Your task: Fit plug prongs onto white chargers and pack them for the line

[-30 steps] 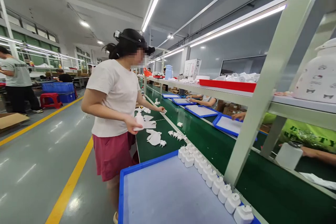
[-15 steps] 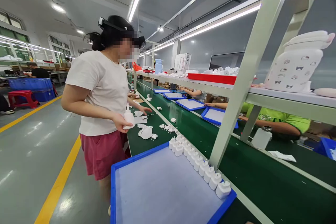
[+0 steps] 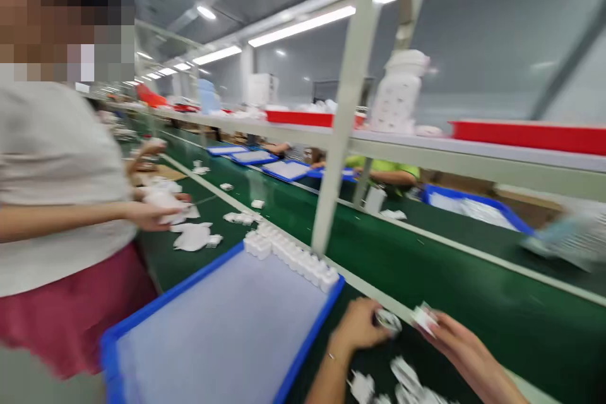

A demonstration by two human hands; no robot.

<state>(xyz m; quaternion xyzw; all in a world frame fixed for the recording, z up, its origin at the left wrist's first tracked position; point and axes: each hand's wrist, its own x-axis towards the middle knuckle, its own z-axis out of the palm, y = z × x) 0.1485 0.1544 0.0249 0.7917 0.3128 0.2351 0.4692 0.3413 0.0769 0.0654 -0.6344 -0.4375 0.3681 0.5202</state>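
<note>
At the lower right, my left hand [image 3: 360, 326] is curled with its fingertips on a round, pale object [image 3: 389, 322] with a shiny rim. Blur hides its exact kind. My right hand [image 3: 457, 338], just to the right, pinches a small white plastic piece [image 3: 425, 317]. The two hands are apart. Below them, white plastic parts [image 3: 407, 379] lie loose on the dark green bench. To the left stands a blue-rimmed tray [image 3: 303, 353] with a pale liner. Along its far edge, white plug adapters [image 3: 303, 263] are lined up in a row.
A co-worker in a white shirt [image 3: 61, 183] stands at the left, hands over white parts. A shelf post [image 3: 343, 113] rises behind my tray. Red trays [image 3: 530, 137] and a white bottle [image 3: 400, 91] sit on the shelf. Blue trays [image 3: 286, 169] line the bench opposite.
The view has swung right and down and is blurred. Both my hands have come into sight with things in them. The co-worker now appears larger, at the left edge.
</note>
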